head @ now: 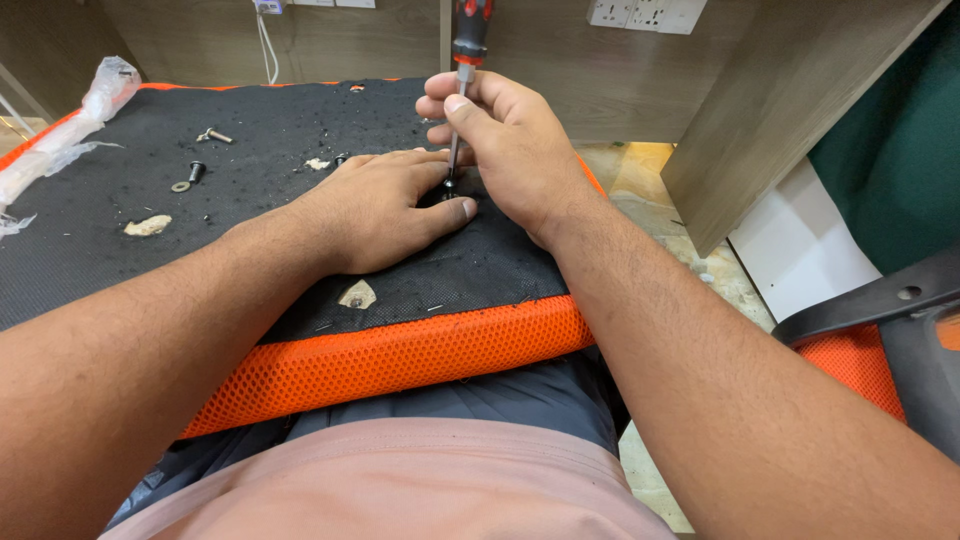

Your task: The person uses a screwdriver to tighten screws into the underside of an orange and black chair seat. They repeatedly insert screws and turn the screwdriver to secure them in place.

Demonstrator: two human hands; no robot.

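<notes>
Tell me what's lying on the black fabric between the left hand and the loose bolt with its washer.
In the head view, between the left hand and the bolt with its washer, only a small pale scrap and dark specks lie on the black fabric.

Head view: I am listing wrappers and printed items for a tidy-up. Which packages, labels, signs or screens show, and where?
Clear plastic bag: far left edge of the black cushion underside, crumpled, long, see-through white.
Labels, signs, screens: none visible.
Both hands are busy elsewhere: the right hand holds a red-handled screwdriver, and the left hand lies flat.
</notes>
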